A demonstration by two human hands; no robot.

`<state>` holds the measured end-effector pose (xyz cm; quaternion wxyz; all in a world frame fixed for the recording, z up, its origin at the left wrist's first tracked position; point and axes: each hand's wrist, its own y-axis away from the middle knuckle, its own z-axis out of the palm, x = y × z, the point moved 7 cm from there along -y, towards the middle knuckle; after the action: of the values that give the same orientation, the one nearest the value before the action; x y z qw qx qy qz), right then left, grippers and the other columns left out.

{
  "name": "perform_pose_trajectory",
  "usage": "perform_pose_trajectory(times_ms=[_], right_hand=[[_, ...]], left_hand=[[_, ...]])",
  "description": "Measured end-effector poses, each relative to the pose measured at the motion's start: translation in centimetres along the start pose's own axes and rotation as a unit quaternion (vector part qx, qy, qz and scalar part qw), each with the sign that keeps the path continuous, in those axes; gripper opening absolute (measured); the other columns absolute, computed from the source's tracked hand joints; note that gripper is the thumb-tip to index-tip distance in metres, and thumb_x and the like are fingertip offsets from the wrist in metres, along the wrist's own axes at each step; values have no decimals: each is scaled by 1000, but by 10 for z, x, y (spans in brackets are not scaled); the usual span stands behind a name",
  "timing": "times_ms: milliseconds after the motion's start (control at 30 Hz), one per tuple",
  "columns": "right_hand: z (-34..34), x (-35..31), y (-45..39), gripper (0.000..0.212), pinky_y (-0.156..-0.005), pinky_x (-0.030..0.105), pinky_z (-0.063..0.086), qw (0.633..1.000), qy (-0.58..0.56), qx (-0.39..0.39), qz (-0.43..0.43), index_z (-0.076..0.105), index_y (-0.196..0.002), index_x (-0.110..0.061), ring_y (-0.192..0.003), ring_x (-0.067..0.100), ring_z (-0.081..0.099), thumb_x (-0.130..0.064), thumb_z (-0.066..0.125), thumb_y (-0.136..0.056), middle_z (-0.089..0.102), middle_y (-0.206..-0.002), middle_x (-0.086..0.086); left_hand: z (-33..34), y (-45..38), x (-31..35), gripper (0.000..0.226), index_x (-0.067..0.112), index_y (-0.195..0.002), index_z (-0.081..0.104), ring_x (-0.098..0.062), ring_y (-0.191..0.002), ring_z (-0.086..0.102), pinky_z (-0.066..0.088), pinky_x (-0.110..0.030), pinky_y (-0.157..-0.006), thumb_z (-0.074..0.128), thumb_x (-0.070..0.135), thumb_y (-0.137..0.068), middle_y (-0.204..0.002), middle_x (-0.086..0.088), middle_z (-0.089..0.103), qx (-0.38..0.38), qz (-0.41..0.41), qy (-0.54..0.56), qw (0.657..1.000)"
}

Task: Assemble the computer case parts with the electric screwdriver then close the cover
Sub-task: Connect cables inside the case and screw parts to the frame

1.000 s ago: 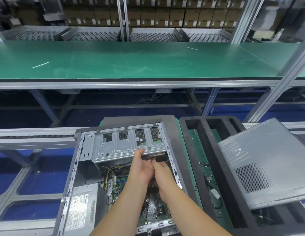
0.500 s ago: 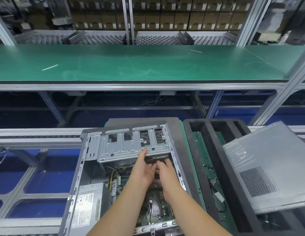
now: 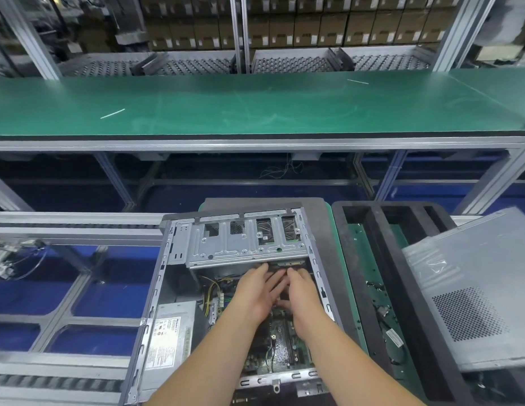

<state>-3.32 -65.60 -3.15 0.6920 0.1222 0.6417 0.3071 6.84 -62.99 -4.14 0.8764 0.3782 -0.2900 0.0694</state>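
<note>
The open computer case lies on its side at bottom centre, with the silver drive cage across its far end. Both my hands reach inside just below the cage, over the motherboard. My left hand has straight fingers laid across toward the right one. My right hand points forward at the cage's lower edge; its fingertips and whatever they touch are hidden. The grey cover panel lies tilted on the black foam tray at right.
The power supply fills the case's near left corner, with yellow wires beside it. A long green workbench runs across behind. Conveyor rails lie left of the case. Loose cables lie in the foam tray.
Both hands stay together under the drive cage. My left fingers have flattened and spread over the right hand. The head camera has shifted slightly.
</note>
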Motion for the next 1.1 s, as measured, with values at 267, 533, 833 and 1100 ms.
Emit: perform_pose_trajectory(times_ms=[267, 533, 833, 1100], right_hand=[[-3, 3, -5, 24, -93, 50, 57, 999, -52, -4, 13, 54, -94, -25, -90, 12, 66, -15, 40, -111, 66, -103, -2], [0, 0, 1, 22, -90, 46, 58, 995, -100, -23, 11, 61, -117, -19, -111, 21, 69, -15, 40, -112, 69, -122, 9], [2, 4, -3, 25, -88, 39, 51, 992, -114, -24, 40, 56, -96, -34, -100, 10, 65, -19, 44, -112, 64, -104, -9], [5, 5, -6, 30, -106, 55, 52, 995, -93, -26, 24, 57, -136, -20, -119, 24, 67, -23, 44, -110, 69, -130, 5]], left_hand=[[2, -7, -3, 46, -3, -152, 31, -39, -144, 39, 51, -48, -98, 43, 8, -109, -161, -25, 28, 15, -20, 76, 997], [10, 2, -2, 36, 3, -144, 39, -38, -148, 33, 52, -52, -95, 44, 7, -109, -161, -23, 26, -6, -45, 112, 993], [6, 9, -5, 17, 10, -91, 46, -37, -131, 50, 44, -56, -110, 45, 3, -107, -126, -25, 50, -48, -43, 93, 994], [19, 10, -4, 7, 6, -103, 52, -33, -105, 61, 46, -46, -109, 50, 3, -97, -105, -20, 57, -20, -68, 96, 993]])
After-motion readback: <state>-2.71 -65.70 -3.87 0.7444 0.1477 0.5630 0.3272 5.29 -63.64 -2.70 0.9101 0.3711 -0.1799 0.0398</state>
